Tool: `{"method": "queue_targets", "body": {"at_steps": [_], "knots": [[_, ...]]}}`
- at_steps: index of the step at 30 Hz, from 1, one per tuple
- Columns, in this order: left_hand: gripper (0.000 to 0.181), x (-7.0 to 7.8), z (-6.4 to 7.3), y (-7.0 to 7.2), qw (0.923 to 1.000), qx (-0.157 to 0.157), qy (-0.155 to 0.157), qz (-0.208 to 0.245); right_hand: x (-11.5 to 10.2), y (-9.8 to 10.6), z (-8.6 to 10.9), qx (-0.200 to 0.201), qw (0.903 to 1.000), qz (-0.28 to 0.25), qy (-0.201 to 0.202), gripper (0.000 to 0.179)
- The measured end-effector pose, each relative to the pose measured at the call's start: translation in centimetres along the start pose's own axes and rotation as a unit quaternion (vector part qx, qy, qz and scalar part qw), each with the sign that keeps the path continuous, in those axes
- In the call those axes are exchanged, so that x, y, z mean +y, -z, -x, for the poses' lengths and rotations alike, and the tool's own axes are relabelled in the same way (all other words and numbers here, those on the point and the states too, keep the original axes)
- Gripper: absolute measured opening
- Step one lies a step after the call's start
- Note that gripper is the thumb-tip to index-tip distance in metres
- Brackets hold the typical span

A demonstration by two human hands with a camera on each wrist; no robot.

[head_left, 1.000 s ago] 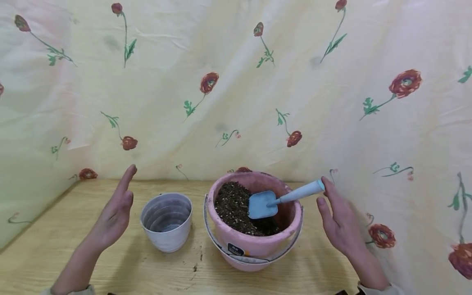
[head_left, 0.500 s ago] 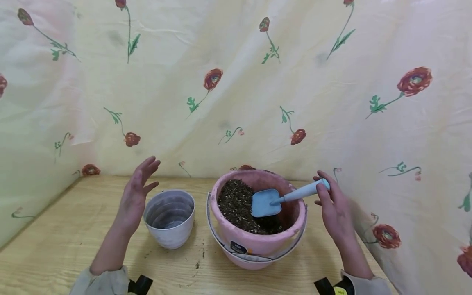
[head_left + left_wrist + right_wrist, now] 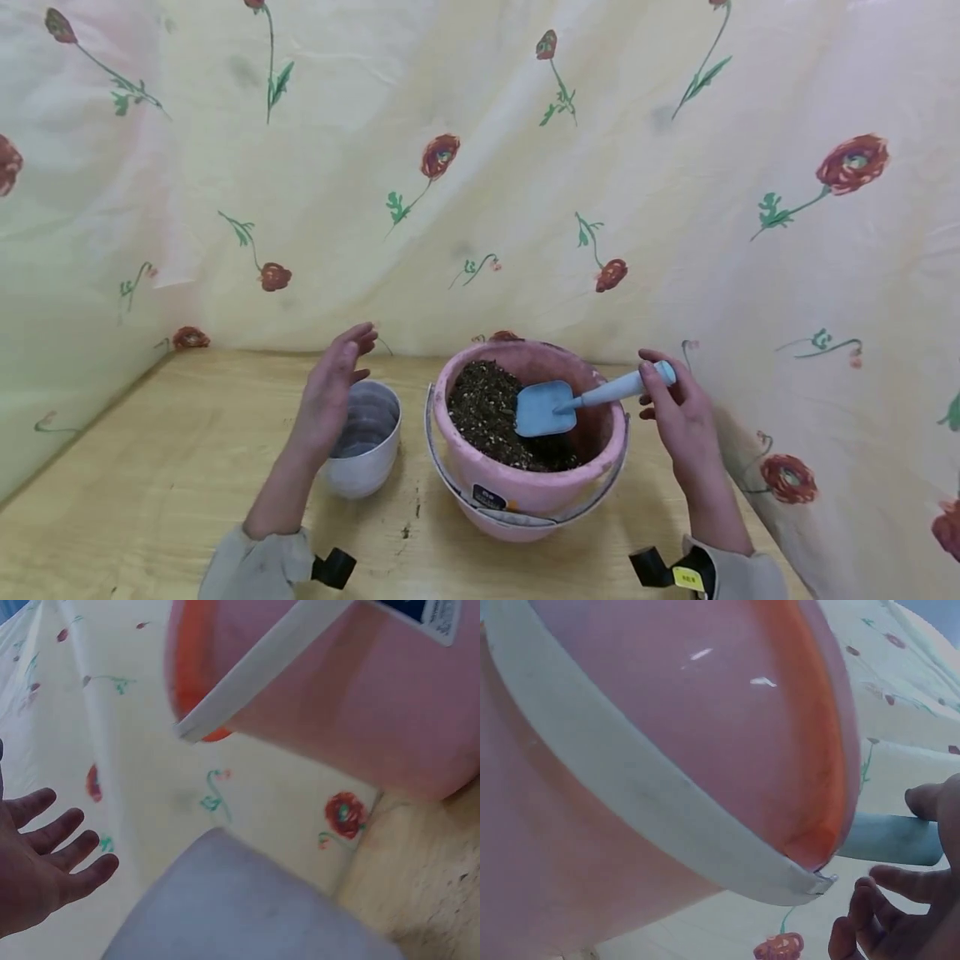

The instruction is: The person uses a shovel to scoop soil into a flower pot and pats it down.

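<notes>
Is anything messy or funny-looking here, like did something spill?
Yes, a little! Dark crumbs are scattered on the table near the gap between the whitish pot and the pink bucket. They look like the bucket's soil, so some probably spilled. Both containers stand upright.

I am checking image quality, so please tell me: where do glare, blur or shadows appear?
Right wrist: small white glare spots on the pink bucket; left wrist: the pale pot looks blurred; head: a soft shadow lies on the table beside the bucket.

the bucket (image 3: 727,735) looks like glossy plastic, the trowel (image 3: 546,408) smooth, the soil (image 3: 482,417) rough, the tabletop (image 3: 187,458) wood-grained.
</notes>
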State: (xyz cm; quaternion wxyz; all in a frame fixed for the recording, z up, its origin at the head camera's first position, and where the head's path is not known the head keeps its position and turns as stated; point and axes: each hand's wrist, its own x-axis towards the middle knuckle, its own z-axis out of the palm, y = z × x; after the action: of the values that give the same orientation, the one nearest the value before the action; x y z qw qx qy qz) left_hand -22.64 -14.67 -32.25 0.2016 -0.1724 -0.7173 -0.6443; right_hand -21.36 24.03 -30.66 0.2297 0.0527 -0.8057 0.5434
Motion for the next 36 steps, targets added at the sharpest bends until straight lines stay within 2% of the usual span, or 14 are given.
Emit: {"method": "queue_targets", "body": {"at_steps": [3,8,12,17,19,25,30,33,36], "knots": [[0.045,-0.1,-0.3,-1.6,0.9996,-0.023,-0.008,-0.011,0.0,0.4,-0.5,0.001,0.9996,-0.02,0.021,0.023],[0.043,-0.3,-0.2,-3.8,0.9993,-0.035,0.001,-0.015,0.0,0.6,-0.8,-0.009,0.9962,-0.073,0.047,0.019],[0.041,-0.6,0.4,-5.2,0.9992,-0.032,0.013,-0.022,-0.2,0.6,-0.5,-0.008,0.9948,-0.094,0.039,0.023],[0.038,-1.3,1.1,-6.8,0.9985,-0.031,0.003,-0.044,-0.4,0.1,-0.1,-0.002,0.9916,-0.128,0.019,0.025],[0.038,-1.6,1.4,-7.2,0.9982,-0.037,-0.003,-0.048,-0.4,-0.1,0.0,0.0,0.9918,-0.127,0.016,0.025],[0.042,-1.9,2.0,-7.9,0.9983,-0.05,0.005,-0.03,-0.3,-0.3,0.2,-0.001,0.9954,-0.095,0.014,0.028],[0.042,-2.0,2.4,-8.1,0.9982,-0.04,0.037,-0.025,-0.3,-0.3,0.3,-0.011,0.9961,-0.086,0.017,0.031],[0.042,-2.1,2.6,-8.3,0.998,-0.039,0.05,-0.008,-0.3,-0.1,0.4,-0.019,0.9959,-0.086,0.016,0.031],[0.044,-2.4,2.7,-8.6,0.9976,-0.047,0.046,0.024,-0.3,0.2,0.5,-0.023,0.9966,-0.077,0.018,0.031]]}}
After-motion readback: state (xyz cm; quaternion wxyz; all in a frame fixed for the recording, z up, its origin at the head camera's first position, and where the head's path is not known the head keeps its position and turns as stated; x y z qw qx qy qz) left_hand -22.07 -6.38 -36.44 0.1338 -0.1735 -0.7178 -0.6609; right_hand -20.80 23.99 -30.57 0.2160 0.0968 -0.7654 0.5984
